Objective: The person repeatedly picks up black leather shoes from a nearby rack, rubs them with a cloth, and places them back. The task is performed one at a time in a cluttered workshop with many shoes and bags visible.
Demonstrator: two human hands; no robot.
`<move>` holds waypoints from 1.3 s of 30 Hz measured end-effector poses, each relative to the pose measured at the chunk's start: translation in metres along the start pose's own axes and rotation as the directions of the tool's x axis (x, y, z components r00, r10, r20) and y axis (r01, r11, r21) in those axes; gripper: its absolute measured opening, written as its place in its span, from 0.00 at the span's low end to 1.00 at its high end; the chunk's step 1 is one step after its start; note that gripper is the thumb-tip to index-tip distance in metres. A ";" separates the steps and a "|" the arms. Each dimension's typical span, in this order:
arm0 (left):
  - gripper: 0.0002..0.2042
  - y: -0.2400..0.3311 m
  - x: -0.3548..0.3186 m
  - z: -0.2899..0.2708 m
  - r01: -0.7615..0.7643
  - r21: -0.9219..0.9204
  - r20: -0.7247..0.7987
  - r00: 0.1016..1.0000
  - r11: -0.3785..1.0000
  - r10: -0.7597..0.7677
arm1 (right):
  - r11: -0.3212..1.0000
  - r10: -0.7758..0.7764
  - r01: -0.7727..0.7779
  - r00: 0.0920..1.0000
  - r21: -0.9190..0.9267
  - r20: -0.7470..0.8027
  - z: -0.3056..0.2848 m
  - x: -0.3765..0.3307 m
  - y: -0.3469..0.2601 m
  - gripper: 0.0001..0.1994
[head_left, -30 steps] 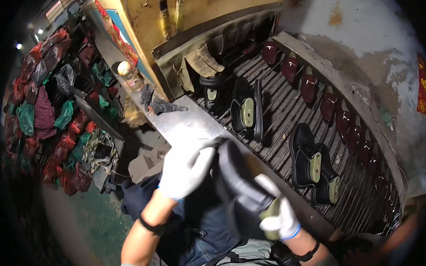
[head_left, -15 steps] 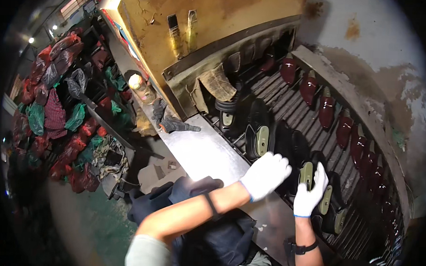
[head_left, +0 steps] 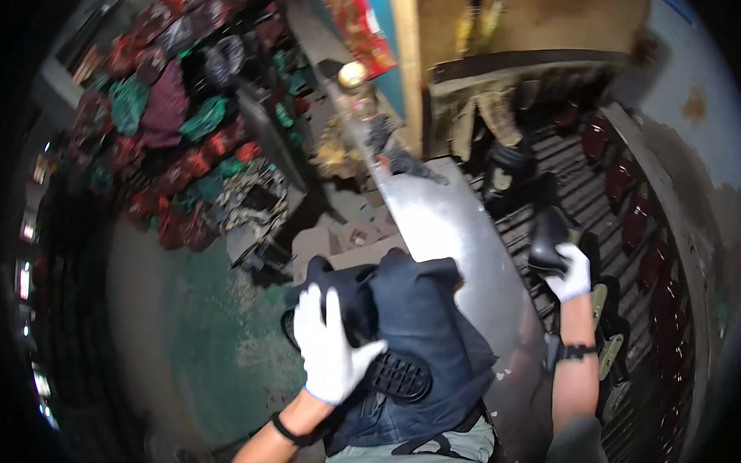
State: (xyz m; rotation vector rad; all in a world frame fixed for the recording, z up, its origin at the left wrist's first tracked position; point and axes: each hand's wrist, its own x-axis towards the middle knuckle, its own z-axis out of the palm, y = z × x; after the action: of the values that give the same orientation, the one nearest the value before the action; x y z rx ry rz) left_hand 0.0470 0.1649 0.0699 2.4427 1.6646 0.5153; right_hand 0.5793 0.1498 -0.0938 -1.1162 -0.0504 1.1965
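My right hand [head_left: 573,273], in a white glove, closes round a black shoe [head_left: 552,236] over the slatted rack [head_left: 545,140]. Beside and below it stand more black shoes with pale green lasts [head_left: 607,358] in their openings. My left hand [head_left: 334,353], gloved in white too, is over my lap with fingers and thumb spread. By its thumb lies a black treaded sole [head_left: 400,377], on a dark blue cloth [head_left: 421,315]. Another dark rounded edge [head_left: 290,327] shows at the fingers' left; the palm hides what lies under it.
A shiny metal ledge [head_left: 444,222] runs between me and the rack, with a dark glove [head_left: 409,163] at its far end. Dark red shoes [head_left: 636,220] line the rack's far right side. Red and green bags [head_left: 130,105] are heaped at left.
My view has swung left. My left hand has moved from the rack to my lap, where a treaded sole now shows. My right hand, open before, has taken hold of a black shoe.
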 end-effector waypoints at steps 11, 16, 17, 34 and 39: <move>0.42 -0.070 -0.031 0.003 0.549 -0.552 -0.029 0.740 0.628 -0.672 | 0.904 0.072 -0.302 0.806 0.303 0.587 0.157 -0.245 0.079 0.55; 0.28 -0.078 0.001 -0.017 0.189 -0.950 0.270 0.897 -0.249 -0.349 | 0.990 0.123 -0.140 0.944 0.034 0.306 0.130 -0.272 0.101 0.46; 0.35 -0.075 0.007 -0.029 0.264 -0.839 0.376 0.914 -0.476 -0.156 | 0.997 0.010 0.017 0.941 -0.078 0.339 0.147 -0.279 0.099 0.48; 0.40 -0.053 0.070 -0.061 0.137 -0.951 0.038 0.942 -0.277 0.334 | 0.630 -0.170 0.644 0.659 -0.433 0.733 0.204 -0.337 0.081 0.70; 0.39 -0.060 0.046 -0.035 0.212 -0.954 0.152 0.952 -0.212 0.266 | 0.503 -0.086 0.687 0.643 -0.524 0.761 0.207 -0.339 0.098 0.62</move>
State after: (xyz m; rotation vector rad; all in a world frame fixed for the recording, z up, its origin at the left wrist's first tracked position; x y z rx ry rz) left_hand -0.0032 0.2277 0.0935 1.0420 0.3806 0.8976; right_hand 0.2486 0.0243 0.1107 -1.2460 -1.5022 1.0394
